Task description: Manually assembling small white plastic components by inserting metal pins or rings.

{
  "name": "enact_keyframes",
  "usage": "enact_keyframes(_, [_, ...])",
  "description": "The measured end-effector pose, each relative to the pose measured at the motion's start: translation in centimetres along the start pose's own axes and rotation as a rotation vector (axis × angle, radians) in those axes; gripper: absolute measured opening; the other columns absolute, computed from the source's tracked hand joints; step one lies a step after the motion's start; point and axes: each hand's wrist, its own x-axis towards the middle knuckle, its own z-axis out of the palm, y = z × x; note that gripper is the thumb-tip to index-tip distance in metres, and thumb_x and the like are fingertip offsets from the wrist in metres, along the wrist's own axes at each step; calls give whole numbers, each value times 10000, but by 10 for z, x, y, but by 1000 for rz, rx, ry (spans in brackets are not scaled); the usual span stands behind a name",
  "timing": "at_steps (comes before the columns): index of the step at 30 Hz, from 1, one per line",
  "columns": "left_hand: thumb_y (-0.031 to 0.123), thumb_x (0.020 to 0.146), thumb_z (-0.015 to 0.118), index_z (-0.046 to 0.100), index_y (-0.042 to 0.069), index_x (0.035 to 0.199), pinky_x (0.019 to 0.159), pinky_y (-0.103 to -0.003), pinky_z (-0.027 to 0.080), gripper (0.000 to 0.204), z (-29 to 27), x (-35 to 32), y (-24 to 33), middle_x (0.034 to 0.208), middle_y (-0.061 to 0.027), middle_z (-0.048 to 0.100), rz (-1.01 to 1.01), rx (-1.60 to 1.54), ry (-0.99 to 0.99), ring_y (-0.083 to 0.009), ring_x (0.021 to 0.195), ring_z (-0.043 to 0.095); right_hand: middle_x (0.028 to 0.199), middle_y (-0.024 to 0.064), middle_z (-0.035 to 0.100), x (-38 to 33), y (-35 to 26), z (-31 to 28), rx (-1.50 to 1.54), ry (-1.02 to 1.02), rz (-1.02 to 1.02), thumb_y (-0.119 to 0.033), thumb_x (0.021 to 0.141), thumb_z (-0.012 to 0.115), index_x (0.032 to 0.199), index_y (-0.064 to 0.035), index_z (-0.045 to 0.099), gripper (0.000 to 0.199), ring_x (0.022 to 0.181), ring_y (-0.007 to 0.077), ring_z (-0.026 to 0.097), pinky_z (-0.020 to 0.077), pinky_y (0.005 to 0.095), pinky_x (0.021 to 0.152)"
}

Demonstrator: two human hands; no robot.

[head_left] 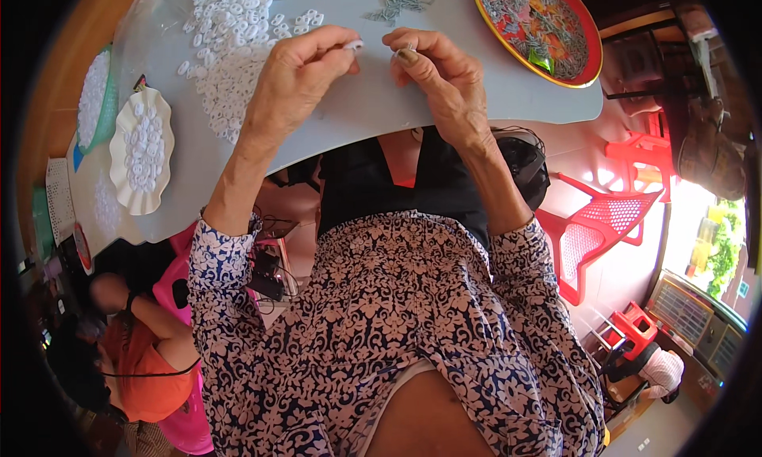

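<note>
Pale tabletop (349,119) under us, and we're pinching: just right of the white heap (230,52), our left hand (298,72) has thumb and forefinger closed on a small white piece (356,44). Farther right of the heap, our right hand (448,80) pinches tight, its piece mostly hidden. Beyond it, the red tray (594,60). Slack fingertips could drop either!

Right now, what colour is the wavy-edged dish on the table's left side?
The wavy-edged dish is cream-coloured, seen best in the head view.
</note>
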Motion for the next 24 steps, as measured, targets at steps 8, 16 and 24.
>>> enact_keyframes(8, [153, 884, 586, 632, 16, 968, 623, -191, 420, 167, 21, -2, -9, 752, 39, 584, 49, -176, 1, -40, 687, 511, 847, 29, 639, 0, 2, -1, 124, 3, -23, -121, 910, 579, 1000, -15, 614, 143, 756, 83, 576, 485, 231, 699])
enact_keyframes(16, [148, 891, 588, 627, 13, 1003, 784, -221, 454, 180, 25, 2, -13, 879, -4, 633, 12, -362, 51, -72, 822, 569, 796, 0, 620, -2, 6, -1, 58, 33, -13, -109, 891, 606, 996, -12, 657, 152, 706, 60, 540, 461, 194, 658])
enact_keyframes(24, [127, 882, 584, 607, 21, 1012, 775, -219, 442, 169, 17, 9, -10, 879, 7, 604, 27, -390, 26, -71, 818, 556, 824, 1, 605, -2, 1, 2, 19, 32, -19, -83, 869, 631, 1085, -13, 607, 229, 695, 60, 530, 460, 194, 649])
